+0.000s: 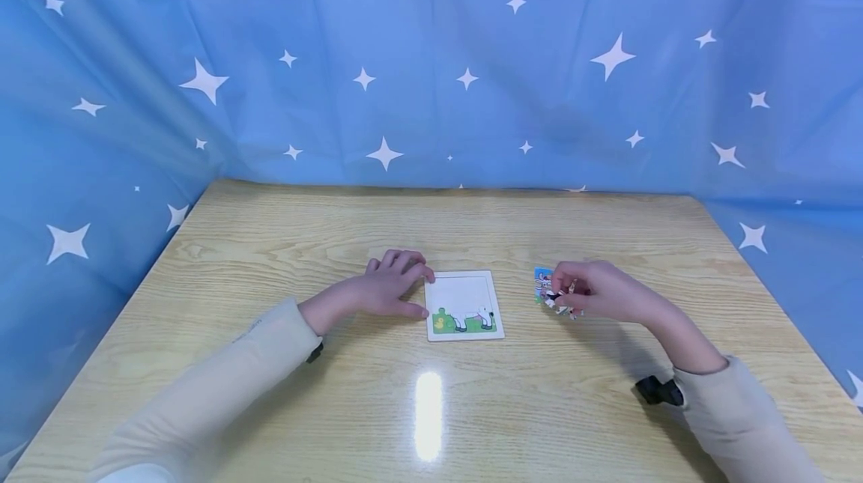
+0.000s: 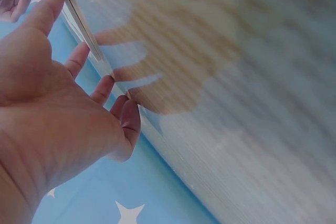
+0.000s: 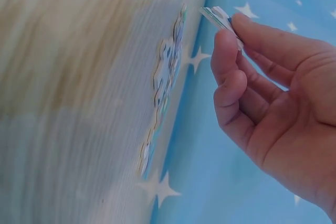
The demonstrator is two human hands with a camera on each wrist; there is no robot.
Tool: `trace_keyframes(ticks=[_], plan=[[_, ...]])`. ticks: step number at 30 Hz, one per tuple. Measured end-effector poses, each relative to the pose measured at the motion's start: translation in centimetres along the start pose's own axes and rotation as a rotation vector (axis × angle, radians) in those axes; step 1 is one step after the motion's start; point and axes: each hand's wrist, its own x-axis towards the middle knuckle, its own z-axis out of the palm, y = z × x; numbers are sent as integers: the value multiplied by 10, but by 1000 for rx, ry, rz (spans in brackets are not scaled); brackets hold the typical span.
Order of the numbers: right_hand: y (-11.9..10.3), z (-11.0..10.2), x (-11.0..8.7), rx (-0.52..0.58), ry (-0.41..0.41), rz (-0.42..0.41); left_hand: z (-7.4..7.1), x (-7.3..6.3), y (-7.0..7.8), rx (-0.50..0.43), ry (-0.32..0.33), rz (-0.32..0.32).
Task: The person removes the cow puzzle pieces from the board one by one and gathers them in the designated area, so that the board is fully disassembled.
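Note:
A square puzzle board point(image 1: 461, 290) lies on the table, its lower part filled with a green strip showing a white animal's legs and a yellow duck; the upper part is blank white. My left hand point(image 1: 393, 287) rests at the board's left edge, fingers spread, with thumb and fingertips touching the rim. In the right wrist view, my right hand point(image 3: 278, 77) pinches a small puzzle piece point(image 3: 221, 20) between thumb and forefinger, raised off the table. Several loose puzzle pieces point(image 3: 167, 69) lie below it in a pile. The held piece's picture cannot be made out.
The wooden table point(image 1: 323, 393) carries a bright light reflection in front of the board. A blue curtain point(image 1: 431, 79) with white stars hangs behind and along the sides. A small black device point(image 1: 659, 391) sits at the right sleeve's cuff.

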Motion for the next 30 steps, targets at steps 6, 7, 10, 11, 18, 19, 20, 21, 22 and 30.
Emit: trace_keyframes(ticks=[6,7,10,11,18,19,20,21,22,30], plan=[[6,-3,-8,-17,12,8,-2,-1,2,2,-3,3],[7,-3,-9,-19,13,9,-3,-2,2,2,-4,2],[10,-4,-12,-25,19,8,-3,-1,2,0,-10,1],[10,-5,-13,-29,22,6,-3,-1,2,1,-9,3],[18,-10,-23,-46,53,9,-5,-2,3,4,-12,0],[19,-10,-25,-47,55,13,-4,-1,3,5,-8,2],[20,-10,-26,-49,54,18,-5,-1,3,7,-9,3],[21,-11,-27,-54,54,24,-5,-1,3,6,-6,4],[21,-11,-28,-58,51,35,-5,-1,3,6,-7,5],[22,-12,-34,-38,47,133,-4,-2,3,-4,-8,2]])
